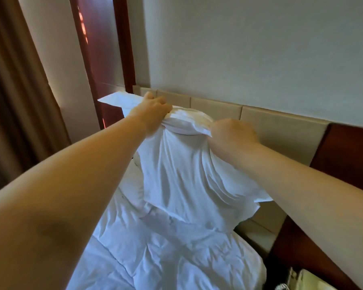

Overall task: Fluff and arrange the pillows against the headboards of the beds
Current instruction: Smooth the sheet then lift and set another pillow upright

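Observation:
A white pillow (pixel 187 170) hangs lifted above the bed, its case slack and creased, in front of the beige padded headboard (pixel 281 130). My left hand (pixel 153 109) grips the pillow's top left corner in a closed fist. My right hand (pixel 231 132) is closed on the pillow's top right edge and looks blurred. The lower end of the pillow drapes down onto the crumpled white duvet (pixel 155 248). A second white pillow (pixel 132 185) lies partly hidden behind and to the left of the lifted one.
A dark red wooden door frame (pixel 105 59) stands behind the headboard's left end. Brown curtains (pixel 13 91) hang on the far left. A dark wooden panel (pixel 348 155) adjoins the headboard on the right, with some pale items (pixel 302 279) at the bottom right.

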A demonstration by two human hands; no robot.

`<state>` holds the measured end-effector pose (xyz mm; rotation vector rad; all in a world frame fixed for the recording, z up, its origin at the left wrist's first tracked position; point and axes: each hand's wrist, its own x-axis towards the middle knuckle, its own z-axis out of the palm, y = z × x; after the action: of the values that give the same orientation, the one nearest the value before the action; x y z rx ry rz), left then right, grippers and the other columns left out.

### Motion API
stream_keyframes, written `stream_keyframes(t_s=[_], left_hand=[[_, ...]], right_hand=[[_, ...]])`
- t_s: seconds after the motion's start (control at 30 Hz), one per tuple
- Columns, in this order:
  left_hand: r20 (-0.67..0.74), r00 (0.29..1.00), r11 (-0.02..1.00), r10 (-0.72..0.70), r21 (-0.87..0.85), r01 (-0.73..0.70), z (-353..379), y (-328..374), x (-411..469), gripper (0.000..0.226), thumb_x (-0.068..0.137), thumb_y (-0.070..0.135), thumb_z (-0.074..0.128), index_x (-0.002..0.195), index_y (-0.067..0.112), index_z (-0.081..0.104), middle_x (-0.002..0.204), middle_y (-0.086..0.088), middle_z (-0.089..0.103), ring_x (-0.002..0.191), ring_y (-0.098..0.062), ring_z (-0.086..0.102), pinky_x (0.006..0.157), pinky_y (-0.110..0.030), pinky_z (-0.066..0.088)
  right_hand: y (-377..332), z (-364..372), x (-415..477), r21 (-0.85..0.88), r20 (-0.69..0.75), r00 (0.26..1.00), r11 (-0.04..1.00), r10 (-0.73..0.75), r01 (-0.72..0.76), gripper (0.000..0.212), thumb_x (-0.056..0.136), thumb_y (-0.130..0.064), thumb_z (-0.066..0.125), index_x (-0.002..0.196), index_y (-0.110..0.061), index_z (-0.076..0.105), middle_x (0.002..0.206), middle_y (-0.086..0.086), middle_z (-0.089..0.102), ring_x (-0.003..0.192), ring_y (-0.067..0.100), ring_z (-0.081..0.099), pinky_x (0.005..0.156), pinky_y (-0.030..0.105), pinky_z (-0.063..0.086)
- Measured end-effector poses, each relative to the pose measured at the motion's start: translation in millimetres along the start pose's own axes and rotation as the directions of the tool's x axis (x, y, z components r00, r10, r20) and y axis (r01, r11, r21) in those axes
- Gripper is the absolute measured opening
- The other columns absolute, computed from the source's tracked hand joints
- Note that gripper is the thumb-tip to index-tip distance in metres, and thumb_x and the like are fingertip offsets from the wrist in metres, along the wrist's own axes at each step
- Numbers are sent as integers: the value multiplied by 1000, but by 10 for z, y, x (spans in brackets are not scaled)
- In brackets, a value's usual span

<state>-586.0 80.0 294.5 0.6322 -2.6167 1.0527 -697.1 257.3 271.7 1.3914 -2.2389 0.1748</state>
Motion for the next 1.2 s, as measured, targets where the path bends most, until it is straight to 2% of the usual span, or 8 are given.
stream_keyframes(t_s=[0.23,0.4,0.53,0.67,0.83,1.0,1.07,1.2], left_hand=[[112,993,975,-23,-219,47,506,145,-46,42,91,8,56,130,20,45,125,-3,44,110,-30,40,95,-35,43],[78,994,973,74,-226,-54,644,55,84,40,88,5,57,123,21,47,120,-1,45,109,-28,40,93,-38,47],[57,989,985,135,-118,-128,727,80,302,33,91,10,54,122,21,49,121,1,48,110,-24,46,96,-27,38],[67,989,979,132,-168,-119,893,189,657,34,94,18,55,127,19,47,126,2,47,116,-24,45,77,-14,31],[148,982,954,120,-290,-73,1329,472,1288,39,93,32,60,128,22,47,127,1,49,115,-27,41,95,-30,37],[168,953,907,251,-385,-171,1796,909,2111,30,94,32,58,123,26,52,123,7,54,115,-23,42,97,-27,32],[214,942,869,257,-477,-129,2073,1128,2435,24,93,26,60,117,26,58,119,5,56,114,-23,40,96,-30,40],[267,957,746,109,-658,99,2674,1549,2903,26,90,16,53,111,27,65,119,-2,46,115,-30,51,93,-31,45]], right_hand=[[-215,347,-149,123,111,994,992,21,-35,22,95,-21,41,93,-13,61,90,9,66,70,28,51,59,30,35],[-378,398,-227,120,118,992,993,-33,18,25,98,-26,39,99,-10,58,97,11,65,89,32,61,63,31,33],[-284,456,-95,85,90,996,996,-16,8,29,98,-29,39,102,-10,60,99,13,66,88,34,62,62,32,34],[-26,669,159,59,73,997,998,-3,-1,30,97,-33,40,103,-14,63,100,12,67,90,34,63,63,33,40],[507,1134,666,94,196,969,981,150,-171,33,94,-39,37,95,-22,65,95,3,68,87,28,64,61,30,41],[1181,1762,1011,87,315,939,981,136,-171,33,95,-44,42,93,-17,61,79,3,56,81,29,61,60,29,38],[1457,2062,1151,96,333,929,974,161,-204,29,96,-39,42,88,-18,60,75,1,51,78,28,58,60,30,37],[1922,2708,1418,62,314,925,967,215,-246,19,93,-16,43,97,-17,62,96,7,66,91,31,63,63,30,38]])
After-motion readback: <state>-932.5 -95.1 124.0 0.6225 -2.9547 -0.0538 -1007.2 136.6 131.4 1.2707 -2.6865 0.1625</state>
